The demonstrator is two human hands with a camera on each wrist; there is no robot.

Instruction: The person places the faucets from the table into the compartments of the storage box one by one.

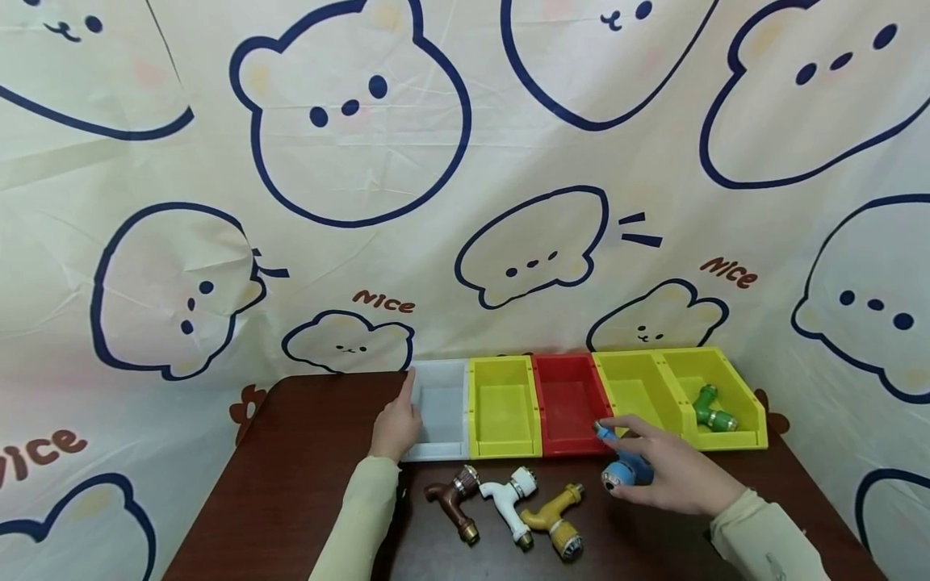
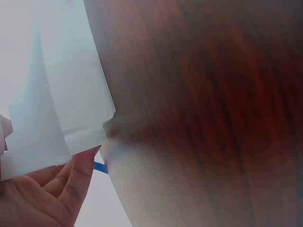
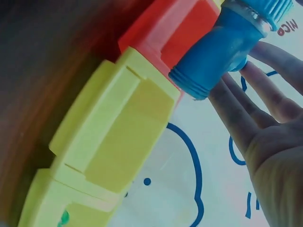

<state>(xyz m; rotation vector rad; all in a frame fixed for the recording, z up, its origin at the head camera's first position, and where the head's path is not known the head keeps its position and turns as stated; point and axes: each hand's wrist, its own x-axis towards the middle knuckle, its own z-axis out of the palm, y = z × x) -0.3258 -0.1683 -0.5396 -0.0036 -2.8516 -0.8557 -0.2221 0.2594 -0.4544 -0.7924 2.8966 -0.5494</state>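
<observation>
My right hand point(image 1: 679, 472) holds a blue tap point(image 1: 626, 468) between thumb and fingers, in front of the red bin point(image 1: 574, 403) and the yellow bin beside it. In the right wrist view, the blue tap point(image 3: 213, 52) shows its ribbed end and the fingers behind it. At the left end of the row, my left hand point(image 1: 395, 426) grips the side of a white bin point(image 1: 439, 403), index finger along its edge. The left wrist view shows fingers partly hidden behind the white bin's wall point(image 2: 78, 90).
A brown tap point(image 1: 456, 502), a white tap point(image 1: 508, 504) and a yellow tap point(image 1: 558, 520) lie on the dark wooden table point(image 1: 305, 484). A green tap point(image 1: 712, 410) sits in the rightmost yellow bin point(image 1: 748, 403). Behind the row hangs a patterned cloth point(image 1: 363, 177).
</observation>
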